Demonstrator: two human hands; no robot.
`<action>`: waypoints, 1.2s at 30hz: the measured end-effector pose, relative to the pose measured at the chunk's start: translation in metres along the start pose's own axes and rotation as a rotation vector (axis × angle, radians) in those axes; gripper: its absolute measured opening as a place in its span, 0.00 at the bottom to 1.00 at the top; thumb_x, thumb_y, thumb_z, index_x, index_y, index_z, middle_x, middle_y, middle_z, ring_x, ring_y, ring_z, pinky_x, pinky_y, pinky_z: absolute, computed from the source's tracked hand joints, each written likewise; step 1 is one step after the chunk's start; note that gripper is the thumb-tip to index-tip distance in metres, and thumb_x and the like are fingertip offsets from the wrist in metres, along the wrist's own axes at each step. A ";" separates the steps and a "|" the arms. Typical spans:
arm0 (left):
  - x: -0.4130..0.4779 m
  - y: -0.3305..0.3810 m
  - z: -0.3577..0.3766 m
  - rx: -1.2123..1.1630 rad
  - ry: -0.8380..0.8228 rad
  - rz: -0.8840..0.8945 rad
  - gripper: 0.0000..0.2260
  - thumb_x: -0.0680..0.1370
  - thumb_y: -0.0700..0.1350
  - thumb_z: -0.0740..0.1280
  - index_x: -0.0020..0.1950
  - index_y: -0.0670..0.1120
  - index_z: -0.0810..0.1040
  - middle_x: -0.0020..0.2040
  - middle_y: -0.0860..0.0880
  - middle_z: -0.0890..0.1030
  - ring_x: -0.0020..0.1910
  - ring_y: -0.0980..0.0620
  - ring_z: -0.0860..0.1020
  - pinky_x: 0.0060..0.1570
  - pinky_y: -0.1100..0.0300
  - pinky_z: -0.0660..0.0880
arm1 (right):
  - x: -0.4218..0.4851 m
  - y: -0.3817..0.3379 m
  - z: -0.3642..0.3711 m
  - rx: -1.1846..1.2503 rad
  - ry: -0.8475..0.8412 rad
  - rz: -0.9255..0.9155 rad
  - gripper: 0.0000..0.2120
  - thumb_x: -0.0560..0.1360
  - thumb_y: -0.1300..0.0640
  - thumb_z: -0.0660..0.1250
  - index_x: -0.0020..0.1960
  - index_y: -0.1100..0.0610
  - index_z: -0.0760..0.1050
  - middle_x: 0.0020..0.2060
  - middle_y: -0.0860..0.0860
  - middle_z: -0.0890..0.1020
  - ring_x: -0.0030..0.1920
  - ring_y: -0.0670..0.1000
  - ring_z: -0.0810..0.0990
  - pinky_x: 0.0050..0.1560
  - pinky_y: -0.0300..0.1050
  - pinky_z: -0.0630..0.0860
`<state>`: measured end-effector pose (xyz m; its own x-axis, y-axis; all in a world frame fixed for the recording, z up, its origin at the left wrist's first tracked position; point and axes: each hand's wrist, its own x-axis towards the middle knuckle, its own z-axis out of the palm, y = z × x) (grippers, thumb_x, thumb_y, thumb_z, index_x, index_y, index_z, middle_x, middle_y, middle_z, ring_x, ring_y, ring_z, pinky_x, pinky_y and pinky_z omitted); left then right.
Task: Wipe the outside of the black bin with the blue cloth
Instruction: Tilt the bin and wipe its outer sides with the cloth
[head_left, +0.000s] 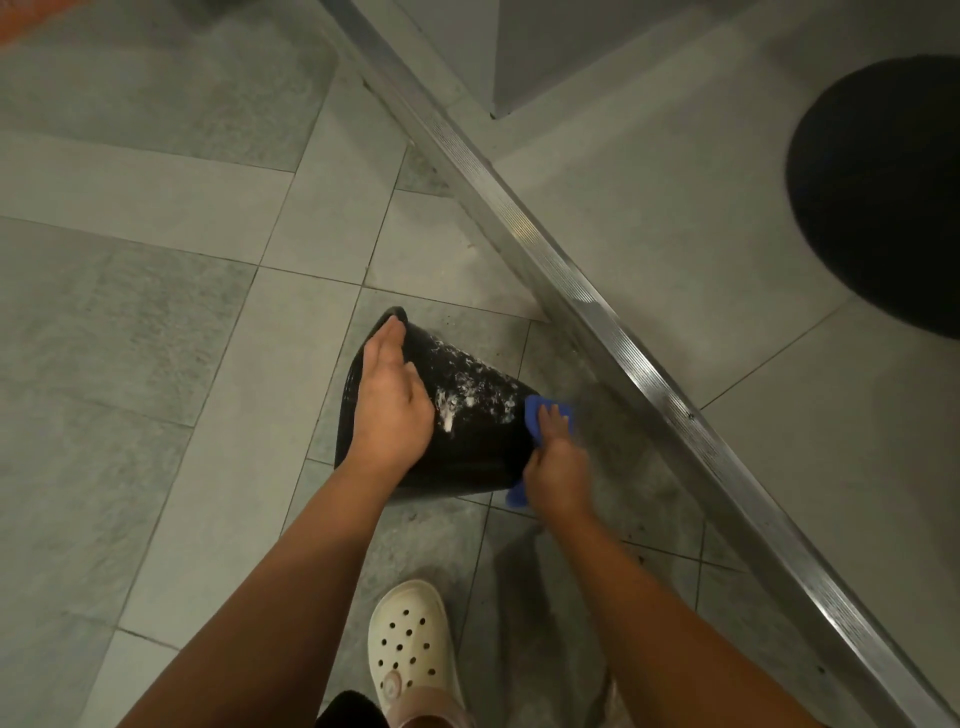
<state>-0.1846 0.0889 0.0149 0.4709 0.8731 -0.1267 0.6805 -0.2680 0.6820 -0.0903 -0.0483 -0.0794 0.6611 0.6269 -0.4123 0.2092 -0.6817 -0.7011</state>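
Note:
The black bin (467, 441) lies on its side on the grey tiled floor, its wide mouth to the left and its narrower base to the right. White soap suds streak its upper side. My left hand (392, 400) rests flat on the bin near the rim, fingers pointing away from me. My right hand (556, 462) presses the blue cloth (535, 415) against the bin's base end. A corner of the cloth hangs out below my palm.
A ribbed metal threshold strip (571, 291) runs diagonally from top centre to bottom right, just right of the bin. Beyond it a large dark round object (883, 197) sits at the right edge. My foot in a white clog (410, 649) stands below the bin.

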 end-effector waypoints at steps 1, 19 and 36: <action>0.000 0.001 0.000 -0.008 -0.001 0.003 0.22 0.80 0.35 0.54 0.75 0.40 0.58 0.74 0.44 0.61 0.73 0.51 0.60 0.72 0.63 0.55 | -0.007 0.001 0.000 -0.020 0.003 -0.014 0.27 0.76 0.69 0.57 0.73 0.59 0.57 0.73 0.56 0.60 0.74 0.54 0.57 0.74 0.47 0.52; -0.004 0.000 0.003 0.095 0.032 -0.007 0.22 0.79 0.34 0.55 0.74 0.37 0.59 0.74 0.42 0.61 0.73 0.49 0.60 0.68 0.69 0.52 | -0.010 -0.013 0.011 -0.048 -0.063 -0.168 0.28 0.74 0.70 0.59 0.73 0.61 0.58 0.73 0.58 0.59 0.75 0.55 0.51 0.73 0.43 0.43; -0.003 0.007 0.006 0.038 0.016 0.056 0.22 0.78 0.33 0.56 0.72 0.37 0.61 0.69 0.41 0.64 0.70 0.46 0.65 0.71 0.56 0.61 | 0.001 0.004 -0.009 -0.076 -0.082 -0.019 0.30 0.73 0.72 0.57 0.73 0.59 0.57 0.74 0.56 0.59 0.74 0.54 0.56 0.74 0.47 0.50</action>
<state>-0.1781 0.0819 0.0156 0.5000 0.8625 -0.0777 0.6741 -0.3314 0.6601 -0.0826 -0.0537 -0.0771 0.5960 0.6664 -0.4480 0.2767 -0.6942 -0.6645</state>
